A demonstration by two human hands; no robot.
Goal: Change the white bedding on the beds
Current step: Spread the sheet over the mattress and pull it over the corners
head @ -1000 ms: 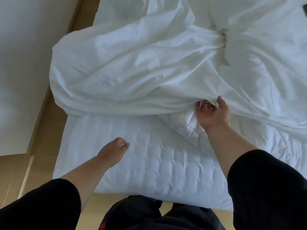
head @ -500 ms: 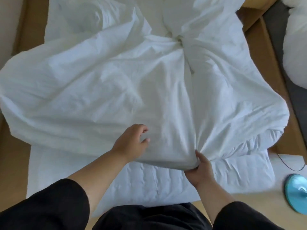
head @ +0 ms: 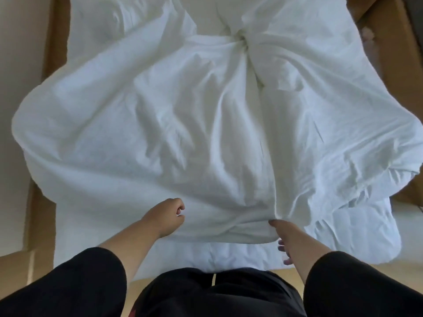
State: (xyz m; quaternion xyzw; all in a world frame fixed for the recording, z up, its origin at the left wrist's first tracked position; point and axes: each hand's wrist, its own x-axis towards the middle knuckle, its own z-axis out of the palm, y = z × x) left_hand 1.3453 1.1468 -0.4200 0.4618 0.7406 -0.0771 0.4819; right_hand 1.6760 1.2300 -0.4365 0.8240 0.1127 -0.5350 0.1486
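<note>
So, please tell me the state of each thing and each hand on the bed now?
duvet: crumpled, bunched into a knot near the top, spread over the bed.
mattress pad: quilted, partly uncovered at the near edge.
left hand: fingers curled, resting on the duvet.
right hand: grips the duvet's near edge.
</note>
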